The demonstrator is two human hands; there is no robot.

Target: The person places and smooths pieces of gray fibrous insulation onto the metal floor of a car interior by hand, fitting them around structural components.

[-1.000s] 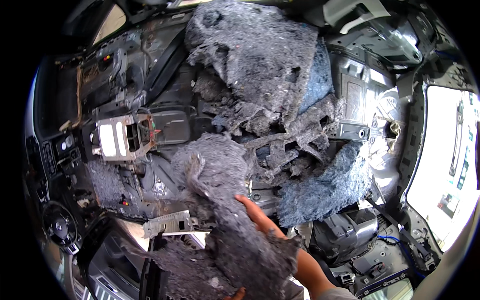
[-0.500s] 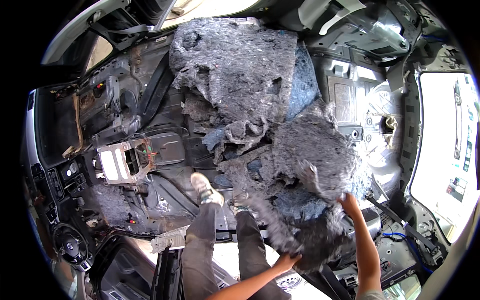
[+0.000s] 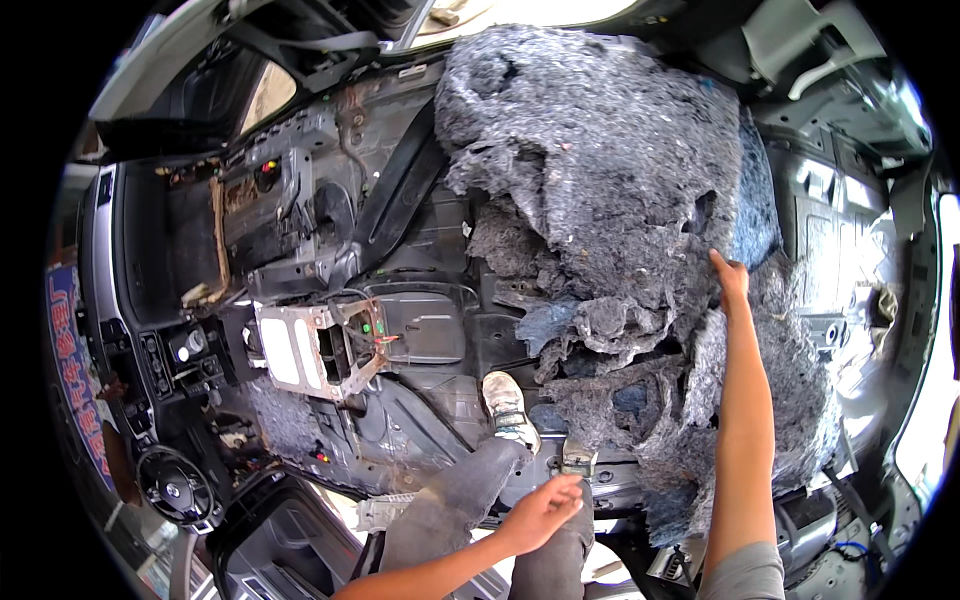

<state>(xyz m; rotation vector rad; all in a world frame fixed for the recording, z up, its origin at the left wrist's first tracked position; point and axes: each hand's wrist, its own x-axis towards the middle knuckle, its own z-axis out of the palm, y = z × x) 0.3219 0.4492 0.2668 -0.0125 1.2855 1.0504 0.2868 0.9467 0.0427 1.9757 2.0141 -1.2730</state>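
Observation:
A large sheet of grey fibrous felt padding [image 3: 600, 140] lies bunched over the car's stripped floor, with torn holes and ragged edges. My right hand [image 3: 732, 278] is closed on its right edge, the fingertips partly hidden by the felt. Beneath that edge shows a strip of blue felt [image 3: 756, 195]. A second grey felt piece [image 3: 790, 370] lies nearer me, partly under my right forearm. My left hand [image 3: 543, 513] hangs over my legs, holding nothing, its fingers loosely extended and apart from the felt.
A metal bracket box [image 3: 295, 350] with loose wires stands on the centre tunnel. At the left are the dashboard, steering wheel [image 3: 175, 490] and an open door [image 3: 265, 540]. My shoe [image 3: 508, 408] rests on the floor beside the felt. Bare metal panels [image 3: 820, 240] lie to the right.
My right hand has moved from the near felt piece up to the far sheet's edge. My left hand has let go of the near felt and drawn away. The view has shifted.

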